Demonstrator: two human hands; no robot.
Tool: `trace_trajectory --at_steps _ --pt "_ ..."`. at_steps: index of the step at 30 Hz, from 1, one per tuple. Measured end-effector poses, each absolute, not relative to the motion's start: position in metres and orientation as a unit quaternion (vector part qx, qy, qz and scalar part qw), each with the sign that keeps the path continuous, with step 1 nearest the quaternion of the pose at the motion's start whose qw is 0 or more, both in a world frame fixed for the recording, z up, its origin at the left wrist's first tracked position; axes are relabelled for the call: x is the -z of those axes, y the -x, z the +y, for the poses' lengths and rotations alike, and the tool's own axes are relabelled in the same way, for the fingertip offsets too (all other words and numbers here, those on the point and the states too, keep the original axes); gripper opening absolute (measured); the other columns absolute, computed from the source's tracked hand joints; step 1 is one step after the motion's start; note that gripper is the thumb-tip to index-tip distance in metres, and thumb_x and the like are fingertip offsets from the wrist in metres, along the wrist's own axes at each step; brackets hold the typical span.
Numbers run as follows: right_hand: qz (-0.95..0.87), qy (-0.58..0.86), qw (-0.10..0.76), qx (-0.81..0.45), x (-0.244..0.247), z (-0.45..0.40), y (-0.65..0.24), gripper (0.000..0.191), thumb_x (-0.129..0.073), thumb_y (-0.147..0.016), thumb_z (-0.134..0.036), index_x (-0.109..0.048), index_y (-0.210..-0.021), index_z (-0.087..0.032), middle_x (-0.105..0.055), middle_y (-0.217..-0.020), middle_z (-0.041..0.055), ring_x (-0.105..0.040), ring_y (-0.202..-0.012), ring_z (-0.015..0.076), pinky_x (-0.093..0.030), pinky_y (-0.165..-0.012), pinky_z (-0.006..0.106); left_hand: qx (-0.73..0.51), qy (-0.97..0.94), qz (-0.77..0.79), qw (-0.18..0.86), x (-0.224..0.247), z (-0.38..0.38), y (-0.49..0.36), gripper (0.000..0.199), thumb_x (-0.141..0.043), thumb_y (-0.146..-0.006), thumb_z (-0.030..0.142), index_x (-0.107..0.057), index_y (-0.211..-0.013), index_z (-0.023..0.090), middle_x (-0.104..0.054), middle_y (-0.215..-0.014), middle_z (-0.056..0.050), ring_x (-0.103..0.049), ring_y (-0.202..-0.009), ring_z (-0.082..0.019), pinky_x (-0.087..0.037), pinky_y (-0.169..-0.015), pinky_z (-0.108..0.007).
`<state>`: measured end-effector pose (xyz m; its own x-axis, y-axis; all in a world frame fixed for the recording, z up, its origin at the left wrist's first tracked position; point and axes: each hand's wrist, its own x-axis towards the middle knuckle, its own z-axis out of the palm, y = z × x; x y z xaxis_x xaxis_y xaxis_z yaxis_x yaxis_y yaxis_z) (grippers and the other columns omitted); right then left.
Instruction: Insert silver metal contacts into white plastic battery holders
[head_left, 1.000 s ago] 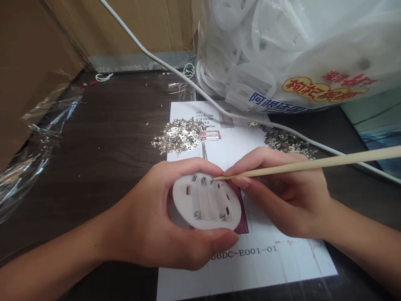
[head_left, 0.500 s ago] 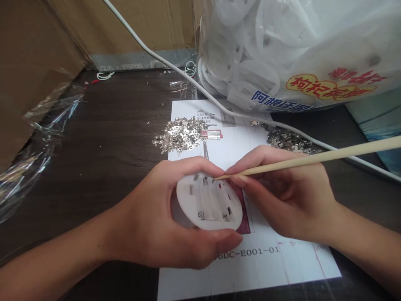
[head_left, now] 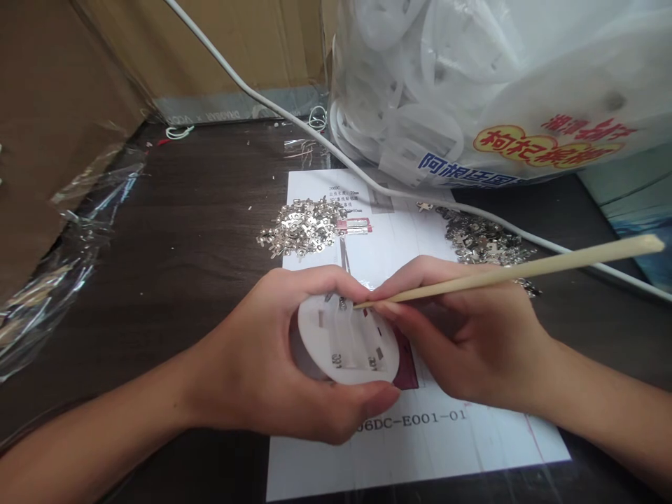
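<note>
My left hand (head_left: 265, 357) grips a round white plastic battery holder (head_left: 346, 343) by its rim, thumb below and fingers over the top edge. Small metal springs and contacts sit in its slots. My right hand (head_left: 462, 343) pinches a thin wooden stick (head_left: 504, 274) between thumb and fingers. The stick's tip rests at the holder's upper edge, next to a spring. Both hands hover just above a printed white sheet (head_left: 435, 434).
Two piles of small metal contacts lie on the sheet, one at its upper left (head_left: 300, 229) and one at the right (head_left: 480, 241). A large bag of white plastic parts (head_left: 472, 84) stands behind. A white cable (head_left: 294, 119) crosses the dark table. Cardboard and crumpled clear film (head_left: 57, 238) are at the left.
The stick has tilted lower and its tip has pushed slightly left over the holder's top edge. The holder has tipped a little in my left hand.
</note>
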<state>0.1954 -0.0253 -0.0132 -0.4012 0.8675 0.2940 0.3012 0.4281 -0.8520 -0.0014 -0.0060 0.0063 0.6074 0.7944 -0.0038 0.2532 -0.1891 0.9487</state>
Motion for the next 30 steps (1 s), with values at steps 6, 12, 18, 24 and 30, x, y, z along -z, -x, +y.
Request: trace_trajectory --at_steps 6,12,18,24,30 --pt "-0.652 0.415 0.49 -0.404 -0.001 -0.02 -0.202 0.018 -0.061 -0.086 -0.012 -0.065 -0.07 -0.02 -0.066 -0.071 0.002 -0.066 -0.072 0.0156 -0.055 -0.062 0.026 -0.284 -0.749 0.367 0.473 -0.003 -0.011 0.005 0.059 -0.079 -0.066 0.031 -0.056 -0.121 0.027 -0.07 -0.106 -0.003 -0.068 -0.086 -0.021 -0.06 -0.068 -0.026" --pt "-0.556 0.45 0.519 -0.468 -0.004 -0.01 -0.205 0.021 -0.05 -0.088 -0.01 -0.068 -0.084 -0.02 -0.054 -0.064 -0.001 -0.054 -0.059 0.0113 -0.048 -0.058 0.025 -0.274 -0.729 0.372 0.505 -0.004 -0.018 0.007 0.083 -0.073 -0.069 0.021 -0.033 -0.141 0.033 -0.067 -0.11 0.0 -0.069 -0.087 -0.018 -0.06 -0.082 -0.027" --pt "-0.671 0.481 0.404 -0.394 0.0 -0.016 -0.193 0.009 -0.075 -0.076 -0.018 -0.066 -0.077 -0.019 -0.023 -0.052 -0.0094 -0.029 -0.04 0.004 -0.026 -0.037 0.017 -0.262 -0.689 0.306 0.602 -0.005 -0.021 0.004 0.085 -0.06 -0.077 0.003 -0.018 -0.146 0.033 -0.072 -0.092 0.003 -0.071 -0.085 -0.015 -0.061 -0.076 -0.021" --pt "-0.716 0.415 0.44 -0.349 -0.003 -0.018 -0.198 0.01 -0.072 -0.079 -0.012 -0.064 -0.077 -0.018 -0.027 -0.05 -0.0104 -0.034 -0.04 0.0032 -0.028 -0.038 0.017 -0.29 -0.792 0.283 0.457 0.011 -0.013 0.009 0.075 -0.054 -0.084 0.007 -0.022 -0.147 0.032 -0.067 -0.119 -0.005 -0.069 -0.1 -0.02 -0.059 -0.085 -0.029" --pt "-0.764 0.32 0.455 -0.327 0.0 -0.021 -0.201 0.013 -0.066 -0.082 -0.006 -0.062 -0.083 -0.018 -0.051 -0.055 -0.0077 -0.048 -0.045 0.0033 -0.04 -0.045 0.016 -0.268 -0.859 0.282 0.333 0.008 -0.004 0.014 0.082 -0.05 -0.077 0.0 -0.025 -0.147 0.034 -0.065 -0.128 0.001 -0.062 -0.113 -0.021 -0.049 -0.104 -0.035"
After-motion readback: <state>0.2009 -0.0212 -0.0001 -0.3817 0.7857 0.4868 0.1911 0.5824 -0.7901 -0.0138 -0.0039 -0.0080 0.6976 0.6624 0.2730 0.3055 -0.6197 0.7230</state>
